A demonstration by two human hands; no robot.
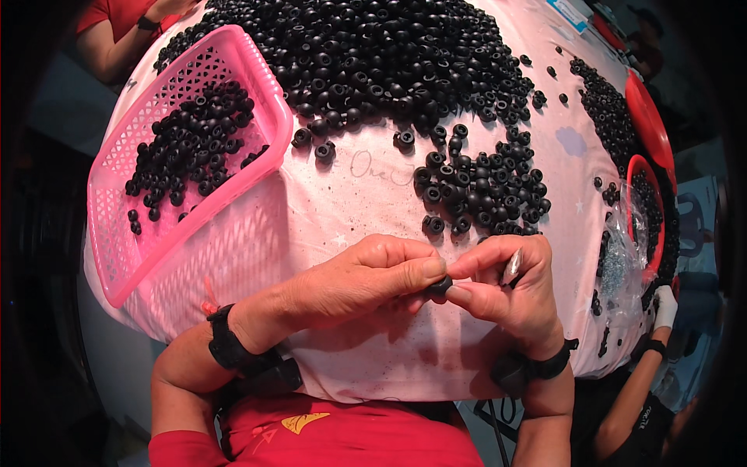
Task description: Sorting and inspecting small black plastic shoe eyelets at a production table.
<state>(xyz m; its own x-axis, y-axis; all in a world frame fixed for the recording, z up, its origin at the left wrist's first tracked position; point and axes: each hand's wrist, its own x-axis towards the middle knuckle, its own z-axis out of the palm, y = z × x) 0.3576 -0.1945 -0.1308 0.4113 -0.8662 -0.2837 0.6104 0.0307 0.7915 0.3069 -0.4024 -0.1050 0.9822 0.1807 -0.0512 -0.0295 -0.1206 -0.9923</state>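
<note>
Pink plastic latticework walls the basket (282, 128) at left on the pale cloth-covered counter (327, 233), with a loose heap of rounded black pieces (194, 140) inside. Above the counter's near edge, the left fingers (412, 274) and right fingers (476, 302) pinch one small, dark, partly hidden knob (440, 286), a silvery pointed object (511, 268) tucked among the right ones. Farther right, a clear plastic bag (618, 257) lies beside a red-rimmed oval container (635, 161) holding more black pieces (644, 198).
</note>
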